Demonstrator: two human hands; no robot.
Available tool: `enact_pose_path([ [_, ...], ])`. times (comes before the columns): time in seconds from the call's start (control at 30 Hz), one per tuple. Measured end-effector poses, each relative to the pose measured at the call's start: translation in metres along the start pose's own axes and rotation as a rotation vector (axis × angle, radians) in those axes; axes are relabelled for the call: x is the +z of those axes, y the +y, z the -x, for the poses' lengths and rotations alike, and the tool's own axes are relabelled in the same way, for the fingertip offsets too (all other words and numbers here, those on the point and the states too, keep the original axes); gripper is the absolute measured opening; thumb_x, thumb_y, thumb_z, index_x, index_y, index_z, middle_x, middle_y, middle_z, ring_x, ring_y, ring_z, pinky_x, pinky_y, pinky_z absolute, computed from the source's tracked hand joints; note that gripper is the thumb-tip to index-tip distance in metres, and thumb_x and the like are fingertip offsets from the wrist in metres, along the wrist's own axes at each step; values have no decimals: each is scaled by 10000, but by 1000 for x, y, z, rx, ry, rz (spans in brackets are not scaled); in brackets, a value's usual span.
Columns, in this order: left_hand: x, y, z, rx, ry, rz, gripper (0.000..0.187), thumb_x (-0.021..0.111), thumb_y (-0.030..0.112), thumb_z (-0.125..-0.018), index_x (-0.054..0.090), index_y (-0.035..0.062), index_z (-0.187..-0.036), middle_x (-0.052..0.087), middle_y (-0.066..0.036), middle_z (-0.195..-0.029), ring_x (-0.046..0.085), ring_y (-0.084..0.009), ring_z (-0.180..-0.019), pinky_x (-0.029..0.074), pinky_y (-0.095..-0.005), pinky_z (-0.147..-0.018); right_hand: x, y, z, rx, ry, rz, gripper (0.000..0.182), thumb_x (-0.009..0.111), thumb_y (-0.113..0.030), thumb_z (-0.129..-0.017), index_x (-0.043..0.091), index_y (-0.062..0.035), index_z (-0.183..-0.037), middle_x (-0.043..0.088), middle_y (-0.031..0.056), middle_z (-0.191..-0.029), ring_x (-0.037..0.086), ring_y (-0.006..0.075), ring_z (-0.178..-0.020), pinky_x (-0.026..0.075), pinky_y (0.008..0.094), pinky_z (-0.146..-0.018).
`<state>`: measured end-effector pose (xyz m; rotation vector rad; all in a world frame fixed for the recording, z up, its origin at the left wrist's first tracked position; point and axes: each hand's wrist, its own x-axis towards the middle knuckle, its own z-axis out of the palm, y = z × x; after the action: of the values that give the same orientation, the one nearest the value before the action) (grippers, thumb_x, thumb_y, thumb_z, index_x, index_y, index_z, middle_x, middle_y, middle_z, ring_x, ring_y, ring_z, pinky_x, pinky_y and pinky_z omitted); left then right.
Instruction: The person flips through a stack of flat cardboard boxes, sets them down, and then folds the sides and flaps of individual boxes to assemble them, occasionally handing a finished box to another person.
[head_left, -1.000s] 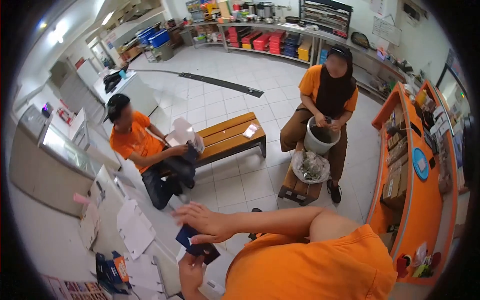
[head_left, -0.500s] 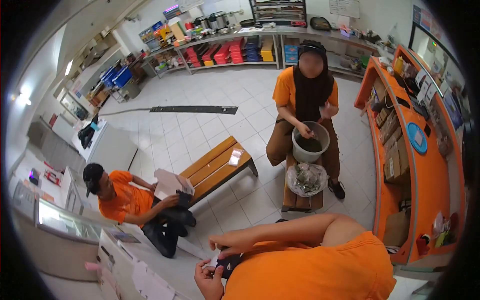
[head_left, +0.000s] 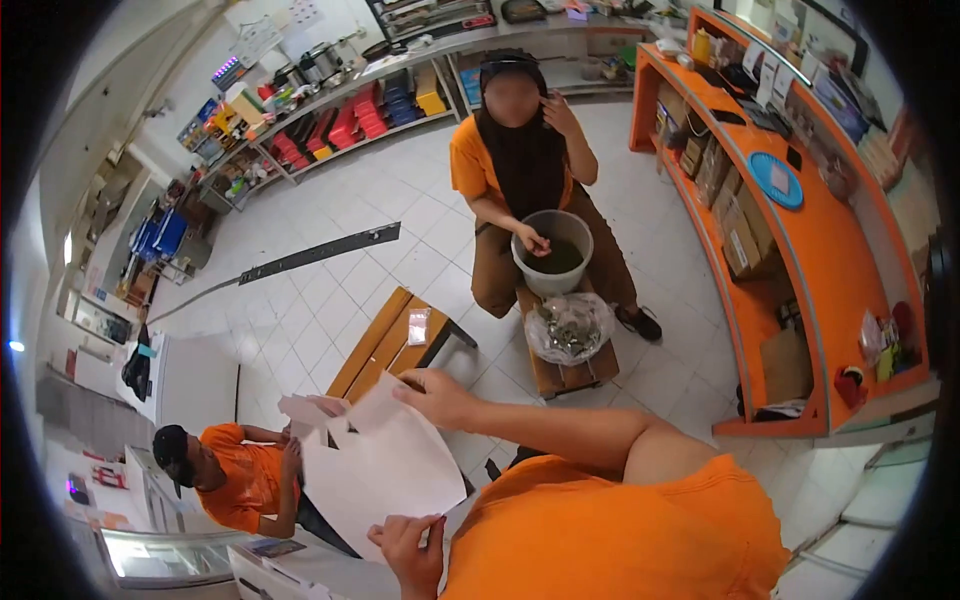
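Observation:
A large white cardboard box blank (head_left: pixel 385 465), unfolded and with notched flaps, spreads out in front of my body. My right hand (head_left: pixel 437 398) pinches a flap at its upper corner between thumb and fingers. Lower down, my left hand (head_left: pixel 408 550) is closed with curled fingers against the near edge of the blank; exactly how it grips is partly hidden. Behind the blank's far side sits a co-worker in an orange shirt (head_left: pixel 238 478), with a hand beside the notched flaps.
Another seated person (head_left: pixel 520 150) has a hand in a grey bucket (head_left: pixel 590 262) on a bench (head_left: pixel 545 378), beside a plastic bag of leaves (head_left: pixel 568 330). A wooden bench (head_left: pixel 375 340) holds a small packet (head_left: pixel 418 326). An orange counter (head_left: pixel 745 130) stands at right.
The dark blue item in my hands is out of sight; the white blank is now spread there. My right hand has risen. The view has turned, and the bucket person's other hand has lifted towards the head.

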<state>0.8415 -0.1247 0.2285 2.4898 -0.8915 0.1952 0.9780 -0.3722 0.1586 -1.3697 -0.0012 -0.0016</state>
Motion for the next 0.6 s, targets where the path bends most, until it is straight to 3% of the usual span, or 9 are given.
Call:
enact_pose_path([
  [0.07,6,-6,-2,-206,-186,5,379,899,212,-745,735,111,-1071,737,-35,-963,674,-260,-933,376,-469,-982,-2,-45,25,-119,-86,90,372,650,-242,-996,614,37,-1240,732,203,-1102,722,272,-969,550,368,-845],
  [0.13,12,-9,2,-482,-58,898,952,878,516,-774,480,42,-1498,661,-173,-1347,637,-303,-1241,506,-477,-1054,3,-72,57,-356,-302,218,242,618,-189,-1006,660,15,-1131,734,196,-1050,721,281,-963,541,378,-873],
  [0.2,-11,17,-8,-704,40,1836,1014,769,621,-848,366,34,-1569,614,-174,-1415,628,-329,-1257,520,-467,-1067,22,-58,81,-465,-424,234,207,615,-171,-1007,657,-7,-1126,727,199,-1045,719,292,-949,535,387,-900],
  [0.23,-18,23,-10,-803,205,1969,879,671,640,-920,434,42,-1518,646,-164,-1346,647,-297,-1222,556,-475,-1032,36,-42,93,-597,-507,253,238,628,-148,-997,642,-35,-1205,708,199,-1094,701,305,-1009,517,420,-937],
  [0.27,-15,10,3,-821,217,1971,879,671,640,-920,434,42,-1518,646,-164,-1346,647,-297,-1222,556,-475,-1032,51,-27,106,-727,-597,267,305,641,-126,-987,626,-62,-1284,689,200,-1142,682,319,-1069,499,453,-973],
  [0.3,-3,-13,21,-932,362,1852,647,603,498,-990,497,56,-1451,645,-152,-1324,658,-254,-1191,577,-432,-991,66,-19,118,-713,-612,264,305,641,-126,-987,626,-62,-1284,689,200,-1142,682,319,-1069,499,453,-973],
  [0.37,13,-12,40,-1064,611,1540,329,503,263,-1076,570,83,-1343,650,-95,-1247,682,-149,-1057,602,-282,-890,88,-9,134,-789,-365,211,556,690,-111,-940,523,-138,-1470,607,215,-1260,610,359,-1185,465,506,-1019],
  [0.47,28,15,67,-889,761,1407,345,555,260,-1070,549,67,-1355,651,-81,-1209,679,-145,-1002,595,-284,-880,110,-6,142,-902,-337,457,742,725,-129,-893,424,-199,-1568,540,220,-1311,563,390,-1211,470,509,-1006],
  [0.6,10,31,90,-828,825,1249,395,588,343,-1068,543,59,-1338,651,-84,-1210,677,-175,-1025,585,-343,-886,117,-8,151,-917,-320,558,579,747,-217,-908,581,-189,-1463,537,201,-1268,563,378,-1167,450,511,-1032],
])
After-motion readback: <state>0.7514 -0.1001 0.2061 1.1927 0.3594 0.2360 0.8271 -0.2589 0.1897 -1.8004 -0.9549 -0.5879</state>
